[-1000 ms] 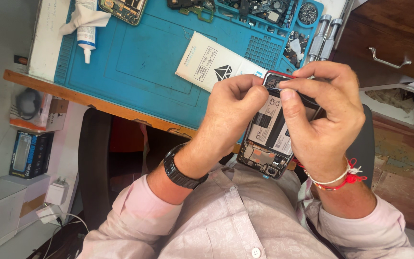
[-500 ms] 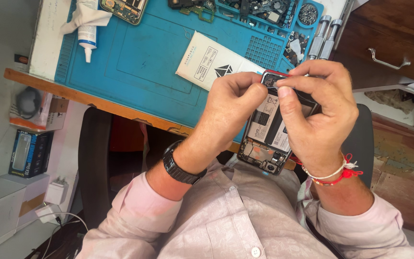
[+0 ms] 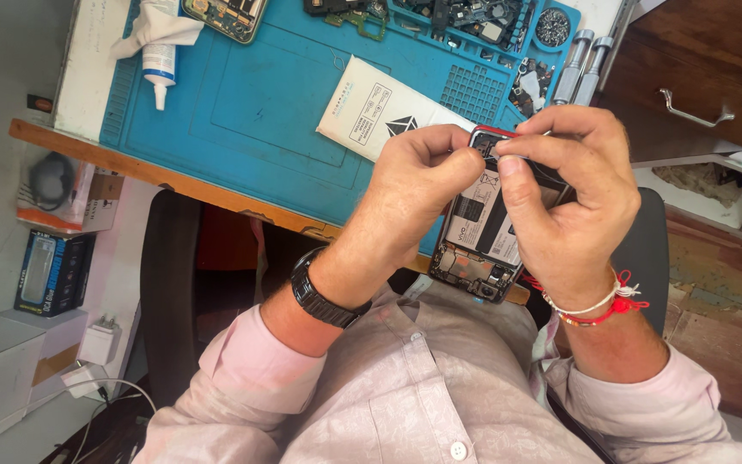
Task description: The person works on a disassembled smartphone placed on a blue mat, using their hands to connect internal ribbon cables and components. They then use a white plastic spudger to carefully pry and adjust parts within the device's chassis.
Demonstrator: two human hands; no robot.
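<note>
Holding: an opened phone with its back cover off, gripped between both hands above the near edge of the table.
Phone: flat black rectangle with a red rim at its far end; pale labelled battery in the middle, dark circuit board with small metal parts at the near end.
Left hand: curled into a loose fist, knuckles up, thumb and forefinger pinched narrow at the phone's far end; whether something tiny sits between them cannot be told. A black ribbed watch band wraps the wrist.
Right hand: cupped around the phone's right edge, fingers arched over its far end, thumb pressed flat on the battery face; red and white thread bands at the wrist.
Phone relative to fingers: its far end lies under the meeting fingertips of both hands, the near end juts free toward the pink shirt.
Mat: matte blue rubber work mat with moulded grid and trays of small parts along its far side.
Envelope: white paper packet lying flat on the mat, just beyond the left hand.
Bottle: white plastic squeeze bottle with a nozzle, wrapped in a cloth, well apart at the left.
</note>
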